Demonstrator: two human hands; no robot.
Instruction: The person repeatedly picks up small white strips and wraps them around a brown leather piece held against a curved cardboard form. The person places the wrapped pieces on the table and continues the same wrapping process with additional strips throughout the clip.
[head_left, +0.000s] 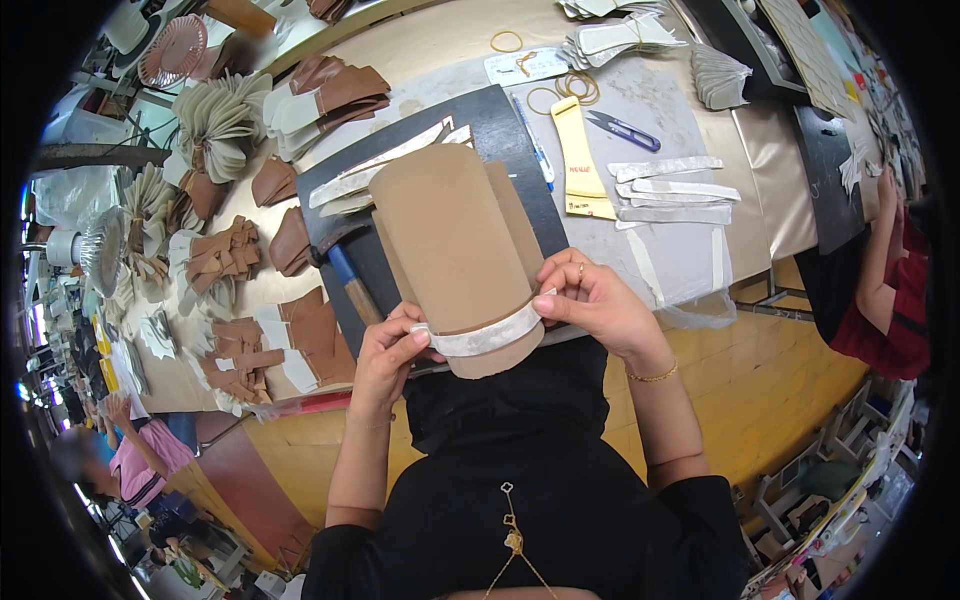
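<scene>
Pinching one end each of an off-white strip (487, 336) between thumb and fingers, the left hand (395, 343) and right hand (592, 300) hold it across the near end of a round-ended tan panel (450, 230) in the head view. Uneven pull from either side could skew or crease the strip. Between the hands, the panel reaches past the black board (497, 128), so pressing there might tip it. A sideways sweep could knock the hammer (344, 268) just beyond the left hand.
</scene>
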